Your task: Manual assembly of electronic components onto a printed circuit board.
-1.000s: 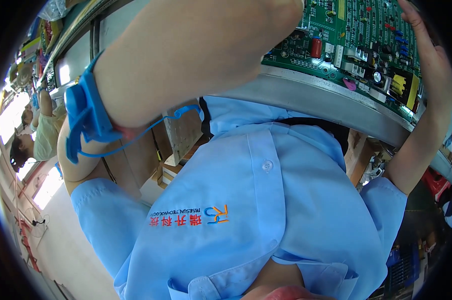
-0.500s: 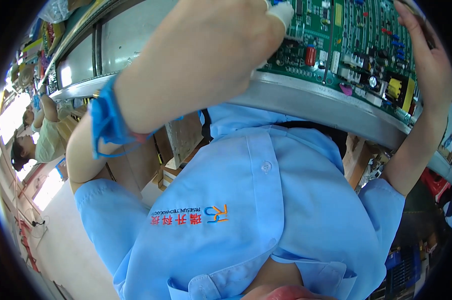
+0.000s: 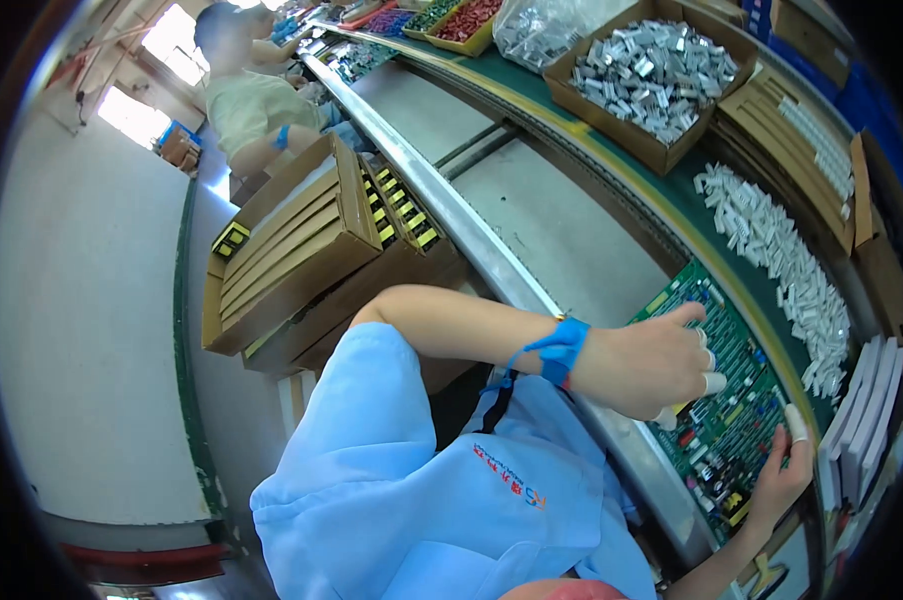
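Note:
A green circuit board [image 3: 741, 385] crowded with small parts lies in the metal rail track at the lower right. My left hand [image 3: 643, 368], with a blue wrist strap [image 3: 561, 350], hovers palm down over its near left part. White finger cots cover several of its fingertips; the fingers bend toward the board, thumb and index apart, and I make out nothing in them. At the board's right edge rests my right hand [image 3: 786, 478], index finger stretched out in a white cot and thumb apart from it. Its other fingers are partly hidden.
Beyond the track sit a carton of silvery parts [image 3: 656, 75], a pile of white parts [image 3: 776, 260] and white slabs [image 3: 856, 425]. At left stands an open carton [image 3: 281, 235] with yellow-black parts. Another person [image 3: 256, 105] works farther along the silver rail [image 3: 421, 180].
My view has swung leftward and widened, bringing in the cartons and part piles. Both hands remain at the circuit board; the left stays above it, the right at its edge.

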{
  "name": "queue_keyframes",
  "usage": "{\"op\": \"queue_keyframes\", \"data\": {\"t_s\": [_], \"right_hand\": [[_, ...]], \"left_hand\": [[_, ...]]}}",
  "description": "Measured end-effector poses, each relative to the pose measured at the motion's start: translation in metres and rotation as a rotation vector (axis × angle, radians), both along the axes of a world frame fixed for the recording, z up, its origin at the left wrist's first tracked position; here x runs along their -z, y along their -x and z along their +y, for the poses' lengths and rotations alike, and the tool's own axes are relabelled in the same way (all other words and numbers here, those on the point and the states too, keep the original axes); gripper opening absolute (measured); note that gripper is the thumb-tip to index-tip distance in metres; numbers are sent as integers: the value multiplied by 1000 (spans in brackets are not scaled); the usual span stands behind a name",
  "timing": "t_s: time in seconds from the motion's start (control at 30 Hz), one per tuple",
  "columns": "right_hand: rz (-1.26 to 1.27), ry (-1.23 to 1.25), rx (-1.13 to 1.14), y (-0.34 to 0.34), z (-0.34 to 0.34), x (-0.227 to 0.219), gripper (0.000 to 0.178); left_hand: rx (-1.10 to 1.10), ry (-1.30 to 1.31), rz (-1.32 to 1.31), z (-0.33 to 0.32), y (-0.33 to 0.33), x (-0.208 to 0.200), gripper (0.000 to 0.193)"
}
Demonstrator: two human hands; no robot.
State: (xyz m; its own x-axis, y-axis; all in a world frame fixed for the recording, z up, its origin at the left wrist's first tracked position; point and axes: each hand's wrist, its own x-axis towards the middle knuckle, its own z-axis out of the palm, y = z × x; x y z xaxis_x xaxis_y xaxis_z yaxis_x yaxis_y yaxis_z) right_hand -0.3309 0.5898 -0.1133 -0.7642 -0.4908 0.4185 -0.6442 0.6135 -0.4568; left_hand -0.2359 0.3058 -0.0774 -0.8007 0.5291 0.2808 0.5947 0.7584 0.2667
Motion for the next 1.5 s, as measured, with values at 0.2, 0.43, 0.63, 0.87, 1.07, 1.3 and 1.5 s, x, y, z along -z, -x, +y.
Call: {"op": "queue_keyframes", "data": {"t_s": [0.2,0.43,0.63,0.87,1.07,1.3,1.5], "right_hand": [[51,70,-22,0,4,3,20],[256,-13,-9,-32,-29,-19,22],[90,108,-385,-100,-105,-7,35],[50,-158,-483,-123,-179,29,45],[83,-456,-285,-136,-193,24,50],[29,-411,-211,-136,-179,30,43],[7,-448,-137,-134,-152,26,50]], "left_hand": [[-350,-262,222,-58,46,7,35],[-477,-430,373,-125,99,56,20],[-441,-678,100,-131,96,75,28],[-436,-705,-3,-121,90,84,30],[-453,-584,25,-124,88,82,31],[-444,-569,12,-127,92,87,28],[-486,-574,-73,-127,91,86,29]]}}
